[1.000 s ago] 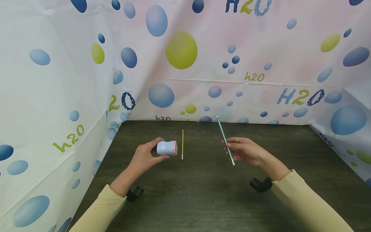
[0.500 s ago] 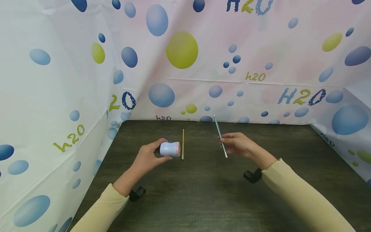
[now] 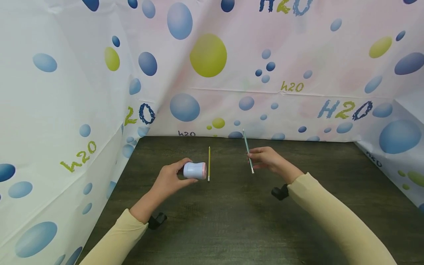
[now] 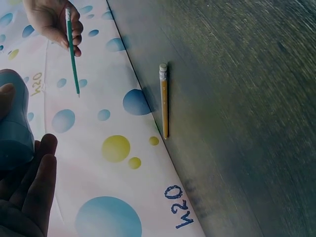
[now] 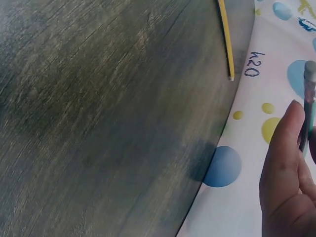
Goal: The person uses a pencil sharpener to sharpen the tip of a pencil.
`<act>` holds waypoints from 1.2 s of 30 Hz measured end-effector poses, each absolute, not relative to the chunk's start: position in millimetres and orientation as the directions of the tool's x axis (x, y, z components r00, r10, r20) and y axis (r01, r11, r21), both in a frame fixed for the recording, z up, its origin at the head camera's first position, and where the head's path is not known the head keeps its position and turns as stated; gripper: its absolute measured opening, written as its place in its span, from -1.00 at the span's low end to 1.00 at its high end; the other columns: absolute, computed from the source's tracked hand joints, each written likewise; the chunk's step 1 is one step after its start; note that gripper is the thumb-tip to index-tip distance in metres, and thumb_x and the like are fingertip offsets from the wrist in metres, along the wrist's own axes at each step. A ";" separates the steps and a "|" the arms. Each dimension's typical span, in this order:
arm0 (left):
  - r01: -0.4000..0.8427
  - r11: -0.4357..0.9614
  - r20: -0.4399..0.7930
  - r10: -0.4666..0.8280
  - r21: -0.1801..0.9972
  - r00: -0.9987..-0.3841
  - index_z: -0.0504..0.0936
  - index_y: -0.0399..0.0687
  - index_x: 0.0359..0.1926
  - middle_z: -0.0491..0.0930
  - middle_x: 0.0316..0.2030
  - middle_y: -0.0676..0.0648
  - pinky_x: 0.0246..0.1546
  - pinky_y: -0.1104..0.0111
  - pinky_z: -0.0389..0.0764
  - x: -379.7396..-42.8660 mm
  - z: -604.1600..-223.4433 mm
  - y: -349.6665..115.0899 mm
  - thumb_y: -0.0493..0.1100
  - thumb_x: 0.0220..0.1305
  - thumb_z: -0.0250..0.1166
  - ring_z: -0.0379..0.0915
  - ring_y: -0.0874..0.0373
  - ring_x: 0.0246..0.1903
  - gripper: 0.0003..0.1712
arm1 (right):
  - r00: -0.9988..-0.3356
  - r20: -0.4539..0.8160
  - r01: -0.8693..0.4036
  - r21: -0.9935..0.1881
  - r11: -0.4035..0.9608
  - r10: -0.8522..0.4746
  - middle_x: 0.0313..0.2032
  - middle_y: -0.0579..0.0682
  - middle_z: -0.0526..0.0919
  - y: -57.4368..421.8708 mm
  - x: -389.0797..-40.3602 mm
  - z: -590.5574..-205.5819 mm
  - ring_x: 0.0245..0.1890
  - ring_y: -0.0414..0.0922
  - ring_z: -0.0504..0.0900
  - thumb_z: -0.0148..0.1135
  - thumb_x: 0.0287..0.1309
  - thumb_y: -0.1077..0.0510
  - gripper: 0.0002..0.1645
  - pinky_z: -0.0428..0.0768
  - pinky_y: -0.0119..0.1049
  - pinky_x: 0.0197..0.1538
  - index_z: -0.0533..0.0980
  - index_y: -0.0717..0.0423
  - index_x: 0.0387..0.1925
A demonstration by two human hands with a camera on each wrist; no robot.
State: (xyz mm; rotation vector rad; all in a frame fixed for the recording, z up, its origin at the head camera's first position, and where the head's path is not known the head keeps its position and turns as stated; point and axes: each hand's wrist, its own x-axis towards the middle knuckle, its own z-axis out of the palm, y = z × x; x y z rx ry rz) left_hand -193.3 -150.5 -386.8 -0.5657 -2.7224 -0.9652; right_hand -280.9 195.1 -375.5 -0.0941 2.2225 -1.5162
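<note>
My left hand grips a light blue waisted cylinder with a pink end, held sideways above the table between thumb and fingers. The pink end faces right. My right hand pinches a green pencil in the air, its eraser end toward me and its point away. In the left wrist view the cylinder is cut off by the edge. The green pencil's eraser shows in the right wrist view. A yellow pencil lies on the table just right of the cylinder, eraser end nearest me.
The dark wooden table ends at a white sheet printed with blue and green spots. That sheet also rises along the left and right sides. Black straps or mounts sit at both wrists.
My right hand has moved left and away from me with the green pencil, which now points more straight ahead. My left hand and the cylinder have shifted slightly right. The yellow pencil stays put.
</note>
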 end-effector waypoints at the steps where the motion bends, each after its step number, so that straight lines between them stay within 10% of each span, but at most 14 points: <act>1: 0.419 0.714 0.309 0.289 0.561 -0.906 0.61 -0.18 0.09 0.75 -0.08 -0.22 -0.15 0.12 0.72 -193.3 -387.0 -150.6 -0.16 0.09 0.59 0.70 0.00 -0.19 -0.44 | -0.900 -0.320 0.189 -0.898 0.397 -0.295 0.26 0.35 0.55 193.9 -282.2 -377.0 0.19 0.07 0.65 0.00 0.57 0.15 -0.36 0.65 -0.10 0.25 0.19 0.43 0.49; 12: 0.429 0.719 0.318 0.296 0.547 -0.901 0.61 -0.20 0.11 0.75 -0.08 -0.23 -0.17 0.12 0.72 -194.3 -387.7 -150.2 -0.16 0.08 0.59 0.71 0.00 -0.21 -0.42 | -0.910 -0.315 0.189 -0.893 0.408 -0.268 0.32 0.44 0.46 183.1 -292.5 -391.3 0.34 0.27 0.51 -0.02 0.57 0.19 -0.37 0.67 -0.08 0.22 0.16 0.47 0.48; 29: 0.415 0.713 0.297 0.293 0.565 -0.909 0.60 -0.20 0.12 0.75 -0.07 -0.23 -0.15 0.11 0.73 -193.9 -388.5 -150.6 -0.16 0.09 0.59 0.70 -0.01 -0.19 -0.42 | -0.906 -0.353 0.244 -0.887 0.391 -0.235 0.26 0.42 0.53 176.5 -303.2 -413.5 -0.01 -0.09 0.71 0.01 0.54 0.23 -0.39 0.75 -0.30 -0.06 0.20 0.50 0.45; 36: 0.404 0.718 0.291 0.284 0.567 -0.914 0.61 -0.19 0.12 0.74 -0.07 -0.23 -0.15 0.10 0.72 -193.5 -388.8 -151.4 -0.16 0.09 0.59 0.70 -0.01 -0.18 -0.42 | -0.896 -0.383 0.276 -0.877 0.393 -0.226 0.33 0.44 0.44 171.7 -305.7 -420.8 0.11 0.05 0.64 0.02 0.53 0.25 -0.39 0.76 -0.30 -0.05 0.20 0.49 0.45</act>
